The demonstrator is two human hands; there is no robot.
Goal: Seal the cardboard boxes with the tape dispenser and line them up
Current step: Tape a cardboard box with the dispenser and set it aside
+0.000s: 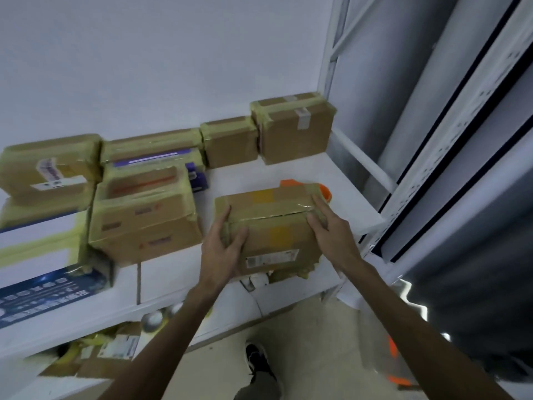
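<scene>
A taped cardboard box (274, 226) with a barcode label lies on the white shelf (242, 180) in front of me. My left hand (223, 241) grips its left end, thumb on top and fingers over the edge. My right hand (328, 226) holds its right end, fingers curled over the top corner. Behind the box, part of an orange tape dispenser (324, 190) shows, mostly hidden. Several taped boxes stand along the back wall, among them a tall box (294, 131) at the right and a smaller box (230, 142) beside it.
A bigger taped box (144, 215) sits to the left, with more boxes (49, 168) beyond it and a blue printed carton (43, 290) at the front left. White shelf posts (331, 67) rise at the right. Tape rolls (153, 320) lie on the lower shelf. My shoe (258, 362) is on the floor.
</scene>
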